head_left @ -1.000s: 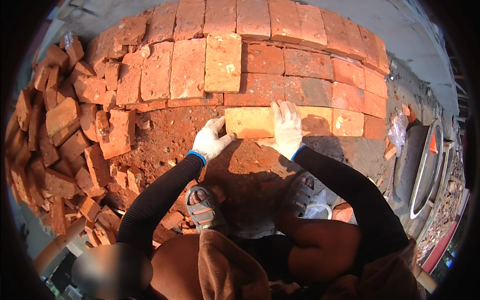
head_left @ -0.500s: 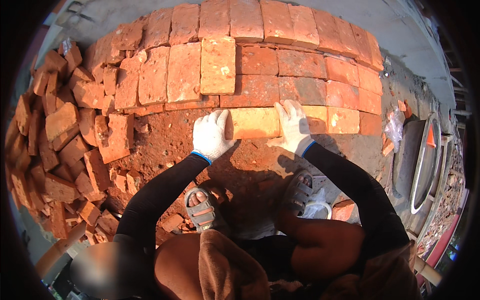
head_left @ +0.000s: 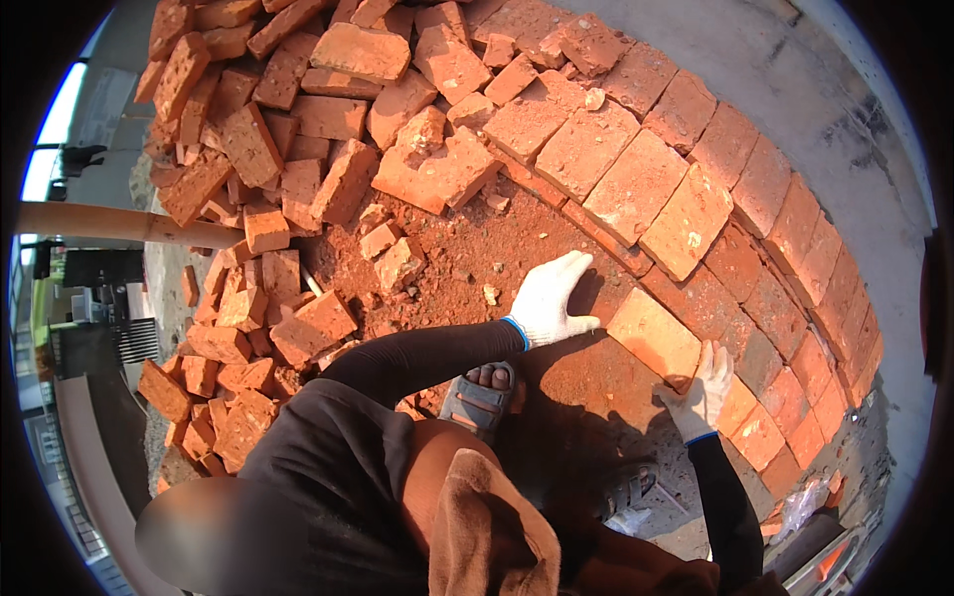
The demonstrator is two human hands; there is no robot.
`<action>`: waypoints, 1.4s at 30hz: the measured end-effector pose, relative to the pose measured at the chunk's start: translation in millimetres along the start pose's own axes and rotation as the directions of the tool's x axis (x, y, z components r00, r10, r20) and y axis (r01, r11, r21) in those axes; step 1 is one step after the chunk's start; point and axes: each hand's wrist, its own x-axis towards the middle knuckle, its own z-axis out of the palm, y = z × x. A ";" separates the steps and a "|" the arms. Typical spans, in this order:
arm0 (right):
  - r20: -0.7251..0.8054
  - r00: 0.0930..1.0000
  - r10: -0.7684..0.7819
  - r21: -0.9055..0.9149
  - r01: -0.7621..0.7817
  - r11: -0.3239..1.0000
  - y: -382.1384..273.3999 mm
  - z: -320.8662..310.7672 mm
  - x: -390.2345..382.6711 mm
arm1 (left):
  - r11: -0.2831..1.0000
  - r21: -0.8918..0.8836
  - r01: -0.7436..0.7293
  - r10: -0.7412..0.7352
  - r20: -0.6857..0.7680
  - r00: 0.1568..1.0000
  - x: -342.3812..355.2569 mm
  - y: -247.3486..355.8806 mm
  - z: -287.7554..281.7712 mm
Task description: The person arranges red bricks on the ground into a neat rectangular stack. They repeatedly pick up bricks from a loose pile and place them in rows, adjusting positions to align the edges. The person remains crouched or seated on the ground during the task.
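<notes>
An orange-yellow brick [head_left: 655, 333] lies flat at the near end of the lowest brick row. My right hand [head_left: 702, 393], in a white knit glove, rests against its right end with thumb and fingers apart. Off the brick's left end, my left hand [head_left: 549, 300], gloved alike, is held over the reddish soil [head_left: 467, 260]. Its fingers stretch out together with the thumb apart, and nothing is in it. Beyond the brick, more bricks lie in stepped rows, including a bright brick [head_left: 686, 223] on top.
A heap of loose and broken bricks [head_left: 333, 117] fills the upper left, with smaller pieces [head_left: 399, 260] on the soil. A wooden pole [head_left: 124, 224] meets the heap. My sandalled foot [head_left: 477, 399] is below my left forearm. Clear plastic [head_left: 798, 509] lies at lower right.
The view has swung left, bringing more of the brick heap in. My left hand has come off the brick's left end; my right hand is still at its right end.
</notes>
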 end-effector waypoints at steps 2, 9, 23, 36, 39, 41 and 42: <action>-0.159 0.964 -0.213 0.071 0.227 0.971 -4.0 -0.1 -6.6 | 0.821 -0.368 0.437 -0.544 -0.268 0.795 -10.8 -21.5 -27.1; -0.123 0.969 -0.214 0.074 0.224 0.972 -34.9 1.0 -5.8 | 0.737 0.357 0.573 -0.428 -0.410 0.805 37.9 -116.3 -152.0; -0.063 0.965 -0.255 0.108 0.261 0.959 -61.2 -4.3 -9.9 | 0.656 0.710 0.257 -0.008 -0.333 0.943 74.2 -139.6 -168.0; 0.052 0.975 -0.214 0.269 0.192 0.944 -54.7 -13.4 -29.0 | 0.648 0.606 0.460 -0.363 -0.285 0.887 82.8 -127.0 -232.5; 0.003 0.977 -0.213 0.195 0.209 0.958 -56.4 -11.7 -26.8 | 0.720 0.570 0.396 -0.161 -0.418 0.894 69.0 -133.5 -217.5; -0.101 0.967 -0.234 0.187 0.250 0.950 -55.9 -11.9 -24.0 | 0.793 0.445 0.415 -0.209 -0.441 0.873 42.1 -139.1 -217.0; -0.125 0.967 -0.223 0.197 0.244 0.949 -55.1 -12.8 -22.8 | 0.814 0.401 0.420 -0.232 -0.438 0.869 21.5 -141.2 -219.5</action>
